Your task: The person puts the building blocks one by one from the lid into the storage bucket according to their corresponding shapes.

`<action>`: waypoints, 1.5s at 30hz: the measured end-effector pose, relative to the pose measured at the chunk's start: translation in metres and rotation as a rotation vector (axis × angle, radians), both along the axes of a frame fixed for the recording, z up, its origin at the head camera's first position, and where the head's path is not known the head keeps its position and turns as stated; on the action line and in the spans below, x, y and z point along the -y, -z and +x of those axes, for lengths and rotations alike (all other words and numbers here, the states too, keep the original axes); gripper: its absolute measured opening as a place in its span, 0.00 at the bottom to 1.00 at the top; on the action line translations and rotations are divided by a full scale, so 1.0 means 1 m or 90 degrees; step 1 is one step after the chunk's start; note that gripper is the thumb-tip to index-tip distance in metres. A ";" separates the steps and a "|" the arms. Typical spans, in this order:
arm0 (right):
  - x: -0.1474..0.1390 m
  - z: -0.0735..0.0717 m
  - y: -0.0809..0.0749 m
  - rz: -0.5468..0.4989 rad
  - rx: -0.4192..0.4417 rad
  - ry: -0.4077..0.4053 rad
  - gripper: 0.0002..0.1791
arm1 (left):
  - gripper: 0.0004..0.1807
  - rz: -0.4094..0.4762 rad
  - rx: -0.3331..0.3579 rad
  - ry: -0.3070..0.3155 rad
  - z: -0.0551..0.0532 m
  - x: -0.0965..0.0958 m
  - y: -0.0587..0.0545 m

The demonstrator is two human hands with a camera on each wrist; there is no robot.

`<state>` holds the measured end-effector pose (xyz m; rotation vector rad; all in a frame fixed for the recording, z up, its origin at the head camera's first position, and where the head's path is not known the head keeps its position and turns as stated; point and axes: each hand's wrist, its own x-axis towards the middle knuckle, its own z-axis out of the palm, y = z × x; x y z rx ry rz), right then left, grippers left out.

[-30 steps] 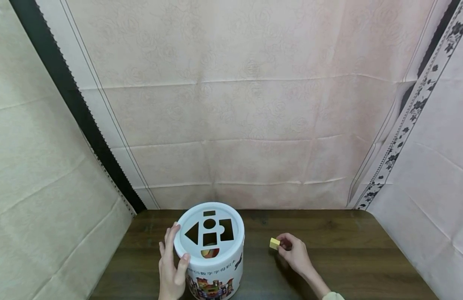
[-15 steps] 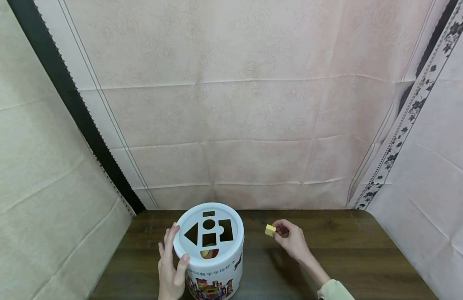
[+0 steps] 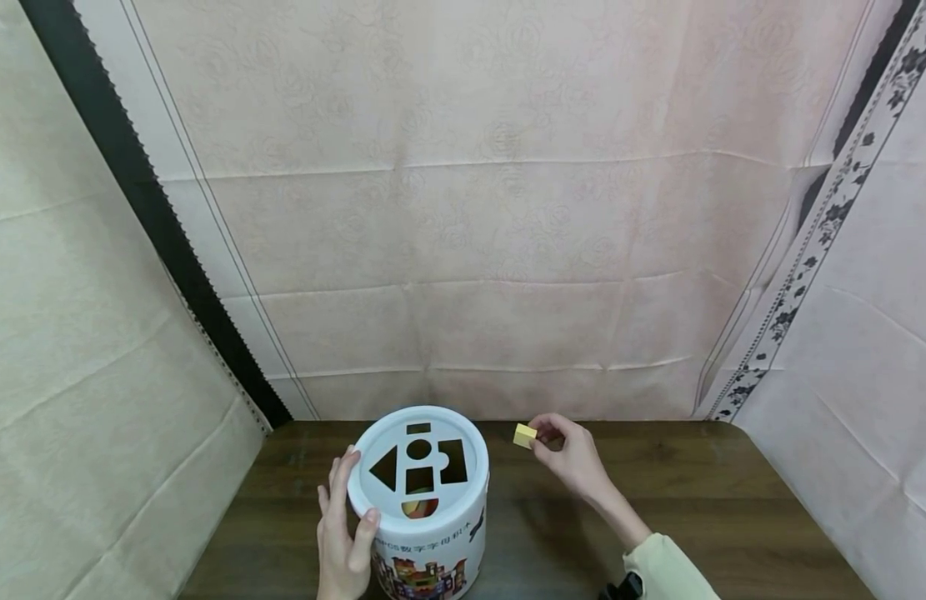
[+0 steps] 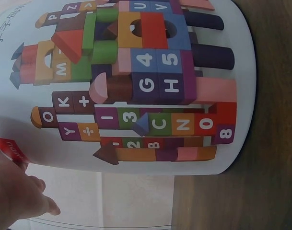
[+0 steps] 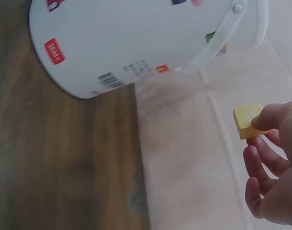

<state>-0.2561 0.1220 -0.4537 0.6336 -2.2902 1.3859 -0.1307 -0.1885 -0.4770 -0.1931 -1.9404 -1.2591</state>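
Note:
A white toy-block bucket [image 3: 470, 533] stands upright on the table, its lid [image 3: 466, 500] cut with several shaped holes. Printed block pictures cover its wall in the left wrist view. My left hand [image 3: 342, 542] rests against the bucket's left side, thumb at the lid's front rim and fingers spread along the side. To the right of the bucket, my right hand [image 3: 571, 458] pinches a small yellow block [image 3: 525, 435] between thumb and fingers, above the table. A faint white mark shows on the block [image 5: 247, 115] in the right wrist view. Something red and yellow shows through the front hole.
The brown wooden table [image 3: 658, 492] ends at a pale cloth backdrop [image 3: 508, 333] just behind the bucket. More cloth hangs at both sides. A white handle [image 5: 217, 43] runs along the bucket's wall in the right wrist view.
My right hand has risen off the table and moved left and away from me, carrying the yellow block closer to the bucket. The left hand and the bucket have stayed put.

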 end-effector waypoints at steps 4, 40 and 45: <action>0.007 0.000 -0.012 0.003 -0.017 -0.010 0.13 | 0.35 -0.001 0.005 -0.001 0.000 0.000 -0.001; 0.089 -0.002 -0.062 0.044 -0.035 -0.156 0.13 | 0.35 0.006 -0.005 0.008 -0.001 0.000 0.004; 0.099 -0.003 -0.064 0.059 -0.030 -0.167 0.12 | 0.34 0.005 -0.002 0.007 -0.001 0.001 0.003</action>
